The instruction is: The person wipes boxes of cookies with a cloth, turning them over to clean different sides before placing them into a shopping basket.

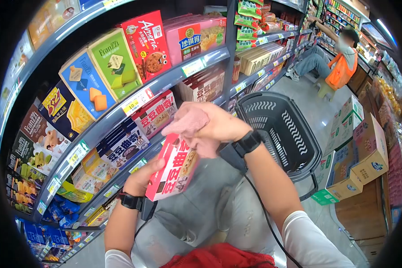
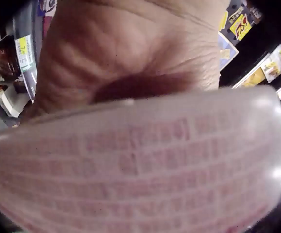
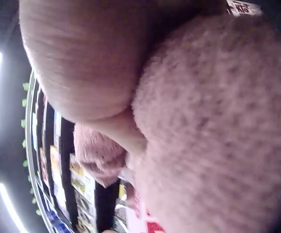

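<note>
A pink and white cookie box (image 1: 173,172) is held tilted above the lap in the head view. The left hand (image 1: 144,177) grips its lower left side, thumb on the near face. At its upper end is the right hand (image 1: 223,123), holding a bunched pink cloth (image 1: 193,123) against the box. In the left wrist view the printed side of the box (image 2: 145,179) fills the lower half, below the left palm (image 2: 130,48). The right wrist view shows the fuzzy cloth (image 3: 218,121) close up beside the right hand (image 3: 82,63); the fingertips are hidden.
Shelves of boxed biscuits (image 1: 82,85) run along the left. A black shopping basket (image 1: 279,134) stands on the floor at right, with cartons (image 1: 370,152) beyond it. Farther back, a person in an orange vest (image 1: 341,71) sits on a low stool.
</note>
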A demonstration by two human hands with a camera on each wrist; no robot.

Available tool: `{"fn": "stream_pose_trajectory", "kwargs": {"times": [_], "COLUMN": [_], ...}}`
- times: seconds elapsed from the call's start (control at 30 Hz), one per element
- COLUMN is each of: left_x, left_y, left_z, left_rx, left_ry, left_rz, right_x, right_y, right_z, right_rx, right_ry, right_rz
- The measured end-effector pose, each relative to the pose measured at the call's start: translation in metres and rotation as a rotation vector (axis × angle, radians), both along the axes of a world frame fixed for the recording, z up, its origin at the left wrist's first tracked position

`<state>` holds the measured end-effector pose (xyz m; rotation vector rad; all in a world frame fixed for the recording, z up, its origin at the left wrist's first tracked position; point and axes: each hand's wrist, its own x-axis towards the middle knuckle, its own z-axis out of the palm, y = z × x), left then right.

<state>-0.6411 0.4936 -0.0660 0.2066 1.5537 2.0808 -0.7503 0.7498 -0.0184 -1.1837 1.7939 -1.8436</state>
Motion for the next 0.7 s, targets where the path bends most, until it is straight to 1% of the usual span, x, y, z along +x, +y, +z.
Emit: {"fn": "stream_pose_trajectory", "kwargs": {"times": [0.07,0.1,0.17,0.2,0.23,0.27,0.3,0.33,0.4,0.43,0.5,0.53,0.6,0.63,0.67,0.7], "left_x": [-0.001,-0.002,-0.002,-0.007,-0.014,-0.020,-0.019,-0.019,-0.021,-0.021,-0.018,-0.016,-0.004,0.000,0.002,0.000], "left_y": [0.003,0.009,0.025,0.023,0.020,0.019,0.020,0.015,0.001,0.002,0.004,0.004,0.004,0.004,0.003,0.004], "left_z": [-0.006,-0.008,-0.001,-0.007,-0.017,-0.024,-0.018,-0.018,-0.017,-0.017,-0.014,-0.011,-0.008,-0.010,-0.013,-0.014], "left_rx": [0.084,0.128,0.185,0.289,0.393,0.497,0.511,0.640,0.891,0.839,0.729,0.629,0.429,0.329,0.356,0.344], "left_ry": [-0.112,-0.094,-0.058,-0.009,0.039,0.088,0.125,0.109,0.077,0.060,0.023,0.048,0.088,0.107,0.071,0.099], "left_rz": [0.077,0.149,0.264,0.291,0.316,0.335,0.416,0.282,0.009,0.122,0.353,0.360,0.378,0.388,0.336,0.302], "right_x": [0.002,0.001,0.010,0.018,0.029,0.041,0.053,0.064,0.084,0.087,0.082,0.077,0.053,0.035,0.023,0.015], "right_y": [-0.014,-0.022,-0.037,-0.045,-0.051,-0.055,-0.062,-0.070,-0.085,-0.088,-0.086,-0.084,-0.077,-0.073,-0.069,-0.067], "right_z": [-0.003,-0.005,-0.008,-0.011,-0.009,-0.008,-0.012,-0.018,-0.029,-0.030,-0.030,-0.031,-0.039,-0.043,-0.048,-0.051], "right_rx": [-0.038,-0.039,0.102,0.172,0.216,0.308,0.312,0.317,0.329,0.333,0.365,0.377,0.410,0.377,0.339,0.229], "right_ry": [0.031,0.246,0.600,0.774,0.734,0.778,0.785,0.791,0.835,0.859,0.805,0.776,0.876,0.668,0.460,0.323], "right_rz": [-0.113,-0.239,-0.451,-0.556,-0.466,-0.434,-0.382,-0.329,-0.307,-0.294,-0.356,-0.392,-0.716,-0.788,-0.853,-0.764]}}
